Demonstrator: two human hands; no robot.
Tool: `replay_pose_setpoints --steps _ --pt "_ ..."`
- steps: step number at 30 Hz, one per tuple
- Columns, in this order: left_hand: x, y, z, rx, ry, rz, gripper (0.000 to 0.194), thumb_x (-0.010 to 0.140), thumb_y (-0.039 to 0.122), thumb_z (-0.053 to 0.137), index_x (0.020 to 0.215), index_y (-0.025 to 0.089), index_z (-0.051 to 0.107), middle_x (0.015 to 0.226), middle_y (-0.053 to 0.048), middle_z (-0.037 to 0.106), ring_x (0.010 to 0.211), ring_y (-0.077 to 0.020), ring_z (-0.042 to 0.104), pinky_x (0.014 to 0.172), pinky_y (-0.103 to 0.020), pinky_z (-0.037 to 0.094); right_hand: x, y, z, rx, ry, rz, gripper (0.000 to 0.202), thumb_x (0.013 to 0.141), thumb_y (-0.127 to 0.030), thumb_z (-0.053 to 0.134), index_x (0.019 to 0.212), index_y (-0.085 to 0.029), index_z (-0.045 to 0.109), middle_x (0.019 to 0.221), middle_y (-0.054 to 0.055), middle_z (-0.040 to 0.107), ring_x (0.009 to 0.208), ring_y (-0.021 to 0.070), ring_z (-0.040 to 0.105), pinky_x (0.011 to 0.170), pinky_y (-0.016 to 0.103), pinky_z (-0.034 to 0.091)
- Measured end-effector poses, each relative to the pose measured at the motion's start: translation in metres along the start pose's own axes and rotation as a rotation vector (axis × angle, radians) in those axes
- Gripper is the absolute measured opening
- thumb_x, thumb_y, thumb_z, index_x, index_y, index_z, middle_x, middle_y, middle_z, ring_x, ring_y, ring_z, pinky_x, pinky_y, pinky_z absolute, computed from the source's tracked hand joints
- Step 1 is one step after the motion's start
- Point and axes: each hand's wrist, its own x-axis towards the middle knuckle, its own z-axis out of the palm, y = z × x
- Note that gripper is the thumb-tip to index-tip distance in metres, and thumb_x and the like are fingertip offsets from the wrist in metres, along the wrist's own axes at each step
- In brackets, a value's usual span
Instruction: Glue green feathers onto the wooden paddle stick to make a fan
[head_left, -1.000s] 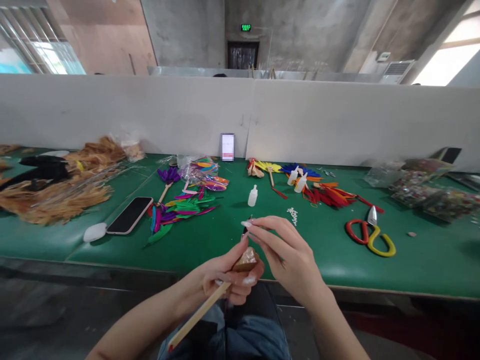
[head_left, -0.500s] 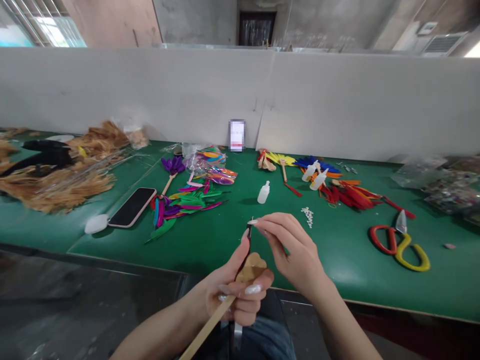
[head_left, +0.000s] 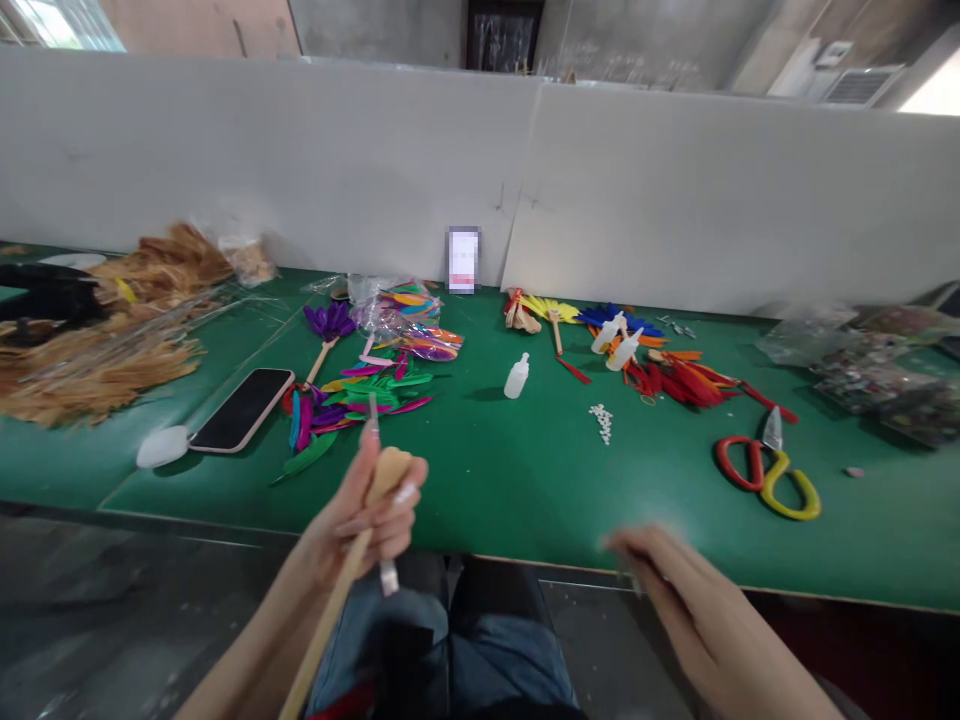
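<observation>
Head view: wooden stick (head_left: 328, 622) is in the left hand (head_left: 375, 518), over the near edge of the green table (head_left: 495, 500). Its long axis slants from the low near end up, forward and to the right, into the fist. A flat wooden piece (head_left: 387, 474) shows above the curled fingers; whether it is joined to the stick cannot be told, the grip covering that part. Left fingers are wrapped around the stick, thumb pointing up. At the thumb tip a narrow grey piece (head_left: 373, 412) stands nearly upright; a shiny strip (head_left: 388, 578) shows below the fist. Whether these are one object is not determinable.

Governing relation: the stick and wooden piece lie to the left of the right hand (head_left: 686, 598), well apart from it across the person's lap. The left hand alone is in contact.

Right hand is blurred, near the table's front edge, index finger pointing left; whether its fingers pinch anything cannot be told. White beads (head_left: 603, 424) lie forward of it, scissors (head_left: 772, 440) forward and to its right.

Farther out: white bottle (head_left: 517, 376) stands between the hands, beyond both; coloured feathers (head_left: 390, 383) lie just beyond the left hand, dark-screened phone (head_left: 241, 411) to its left
</observation>
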Motion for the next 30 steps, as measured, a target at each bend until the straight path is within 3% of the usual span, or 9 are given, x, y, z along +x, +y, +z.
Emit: replay_pose_setpoints --steps 2,5,7,11,15,19,23,26,30 --pt "-0.013 0.016 -0.02 0.008 0.121 0.068 0.034 0.086 0.046 0.056 0.071 0.015 0.052 0.038 0.014 0.009 0.033 -0.0022 0.0 0.032 -0.013 0.018 -0.05 0.03 -0.007 -0.096 -0.171 0.136 0.019 0.08 -0.033 0.052 0.087 -0.032 0.07 0.078 0.002 0.073 0.066 0.0211 0.069 0.056 0.029 0.057" --pt "-0.025 0.03 -0.038 0.037 0.207 0.116 0.031 0.085 0.043 0.058 0.072 0.016 0.052 0.041 0.014 0.01 0.035 -0.0028 0.001 0.032 -0.014 0.018 -0.078 0.046 0.001 -0.21 -0.186 0.37 0.024 0.084 -0.034 0.047 0.083 -0.03 0.071 0.072 0.004 0.073 0.053 0.0227 0.067 0.042 0.031 0.051" --pt "-0.026 0.032 -0.039 0.064 0.221 0.139 0.032 0.084 0.044 0.059 0.071 0.016 0.052 0.042 0.013 0.011 0.035 -0.0027 0.003 0.032 -0.014 0.018 -0.057 0.031 0.022 -0.274 -0.07 0.451 0.027 0.087 -0.032 0.045 0.102 -0.028 0.067 0.086 0.006 0.074 0.069 0.0249 0.07 0.053 0.035 0.056" --pt "-0.024 0.025 -0.029 0.066 0.226 0.166 0.035 0.087 0.046 0.054 0.069 0.016 0.052 0.041 0.013 0.009 0.034 -0.0029 0.005 0.032 -0.014 0.021 0.023 -0.032 0.088 -0.12 -0.132 -0.055 0.052 0.089 -0.025 0.047 0.139 -0.021 0.037 0.145 0.006 0.04 0.133 0.0254 0.036 0.103 0.048 0.039" --pt "-0.023 0.02 -0.025 0.039 0.254 0.156 0.033 0.089 0.043 0.051 0.071 0.016 0.052 0.04 0.012 0.014 0.031 -0.0029 0.01 0.032 -0.015 0.022 0.076 -0.078 0.155 -0.022 -0.273 -0.284 0.057 0.094 -0.047 0.036 0.143 -0.018 0.031 0.149 0.005 0.031 0.137 0.0204 0.028 0.112 0.044 0.026" --pt "-0.021 0.021 -0.024 0.013 0.277 0.169 0.033 0.089 0.046 0.049 0.075 0.016 0.051 0.039 0.012 0.022 0.029 -0.0031 0.02 0.031 -0.015 0.023 0.105 -0.074 0.188 -0.035 -0.225 -0.226 0.058 0.094 -0.051 0.033 0.141 -0.017 0.035 0.146 0.006 0.036 0.136 0.0188 0.031 0.113 0.041 0.023" --pt "-0.022 0.024 -0.019 0.039 0.327 0.224 0.024 0.091 0.035 0.05 0.076 0.018 0.05 0.042 0.009 0.035 0.031 -0.0044 0.033 0.032 -0.016 0.026 0.077 -0.023 0.163 -0.178 0.006 0.164 0.063 0.094 -0.05 0.032 0.139 -0.006 0.036 0.144 0.02 0.037 0.134 0.0292 0.033 0.106 0.049 0.03" --pt "-0.024 0.027 -0.024 0.047 0.317 0.217 0.024 0.09 0.036 0.052 0.075 0.018 0.05 0.043 0.009 0.036 0.031 -0.0044 0.034 0.033 -0.017 0.027 -0.01 0.026 0.113 -0.357 0.158 0.346 0.079 0.09 -0.058 0.032 0.136 0.006 0.036 0.137 0.032 0.04 0.13 0.0401 0.035 0.1 0.057 0.035" --pt "-0.021 0.032 -0.036 0.024 0.263 0.197 0.028 0.091 0.036 0.051 0.071 0.017 0.047 0.039 0.011 0.028 0.028 -0.0034 0.028 0.032 -0.017 0.024 -0.09 0.046 0.054 -0.585 0.348 0.539 0.069 0.09 -0.053 0.036 0.139 -0.005 0.035 0.135 0.033 0.042 0.13 0.0484 0.029 0.092 0.069 0.032"
